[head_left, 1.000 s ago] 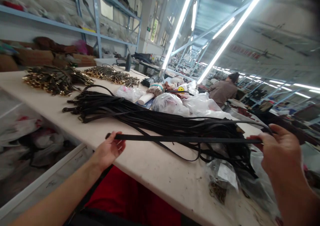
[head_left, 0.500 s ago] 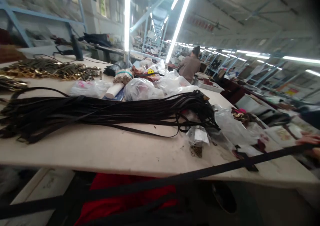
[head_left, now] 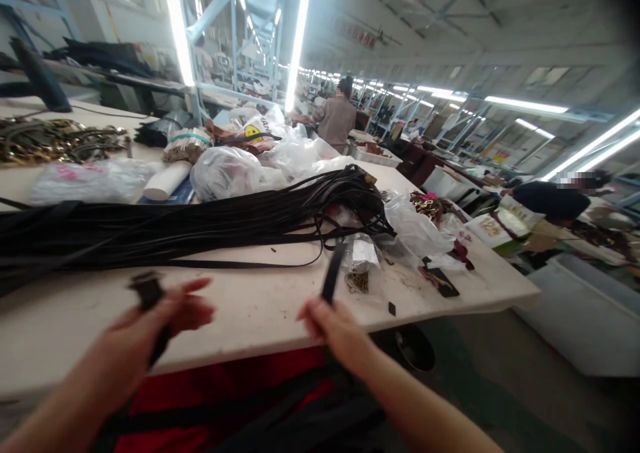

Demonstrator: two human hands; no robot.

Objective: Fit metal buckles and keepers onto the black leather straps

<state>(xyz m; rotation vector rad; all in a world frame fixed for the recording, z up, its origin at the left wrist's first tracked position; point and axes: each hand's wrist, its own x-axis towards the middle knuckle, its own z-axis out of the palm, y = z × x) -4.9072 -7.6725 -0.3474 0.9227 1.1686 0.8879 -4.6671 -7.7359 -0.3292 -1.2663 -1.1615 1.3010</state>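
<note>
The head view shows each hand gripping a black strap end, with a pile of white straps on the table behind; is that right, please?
Not quite: the head view shows the pile of straps on the table is black, not white. The rest holds.

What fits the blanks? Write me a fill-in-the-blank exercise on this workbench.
1. The left hand and the right hand each grip an end of a ____ strap.
2. The big pile of straps lies ____ the table.
3. The person far behind stands with their ____ to the camera.
Missing words: black; on; back.
</note>
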